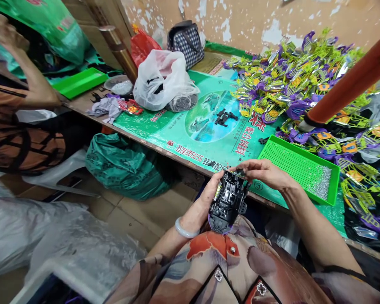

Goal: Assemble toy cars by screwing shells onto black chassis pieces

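Observation:
A black plastic toy car body (226,202) with a purple rim lies underside up in front of my chest. My left hand (209,192) is closed around its left side, thumb near the far end. At its far right corner, my right hand (261,172) has its fingers pinched together; whatever sits between the fingertips is too small to make out. Right of my hands, a green tray (285,164) holds small silver screws (321,181). Some black plastic parts (224,117) lie on the green table sheet (158,133).
A large heap of yellow-green and purple toy car shells (291,80) covers the table's right side, and an orange-red pole (351,76) slants across it. White plastic bag (163,80) and checked bag (186,44) stand at the back. A co-worker's arm (34,76) is at left.

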The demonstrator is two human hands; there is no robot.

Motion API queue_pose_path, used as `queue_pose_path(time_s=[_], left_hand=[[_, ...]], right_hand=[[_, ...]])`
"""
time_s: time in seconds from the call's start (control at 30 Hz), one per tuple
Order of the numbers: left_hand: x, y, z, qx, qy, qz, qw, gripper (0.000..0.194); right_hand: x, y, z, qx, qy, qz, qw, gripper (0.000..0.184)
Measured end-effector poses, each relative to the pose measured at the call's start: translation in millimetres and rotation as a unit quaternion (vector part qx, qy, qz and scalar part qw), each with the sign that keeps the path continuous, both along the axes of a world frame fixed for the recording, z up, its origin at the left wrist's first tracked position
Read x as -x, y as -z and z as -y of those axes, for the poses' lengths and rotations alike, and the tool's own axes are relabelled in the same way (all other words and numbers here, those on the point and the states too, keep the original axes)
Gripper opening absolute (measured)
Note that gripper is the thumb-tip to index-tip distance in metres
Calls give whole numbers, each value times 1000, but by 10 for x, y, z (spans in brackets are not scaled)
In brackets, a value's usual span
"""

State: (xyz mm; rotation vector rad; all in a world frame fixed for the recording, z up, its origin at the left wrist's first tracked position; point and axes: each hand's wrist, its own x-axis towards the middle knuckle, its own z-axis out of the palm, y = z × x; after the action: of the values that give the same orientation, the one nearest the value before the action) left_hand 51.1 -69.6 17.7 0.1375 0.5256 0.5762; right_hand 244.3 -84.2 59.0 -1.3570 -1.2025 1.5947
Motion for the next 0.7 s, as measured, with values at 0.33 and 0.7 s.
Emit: queue_pose_path(time_s=[0.33,0.7], left_hand=[[-17,31,32,-12,8,9,1000,49],[-42,-50,100,9,14,1,1000,44]], right_hand=[[34,-57,-48,-63,31,77,995,25],[-26,-151,-46,-69,-84,104,989,27]])
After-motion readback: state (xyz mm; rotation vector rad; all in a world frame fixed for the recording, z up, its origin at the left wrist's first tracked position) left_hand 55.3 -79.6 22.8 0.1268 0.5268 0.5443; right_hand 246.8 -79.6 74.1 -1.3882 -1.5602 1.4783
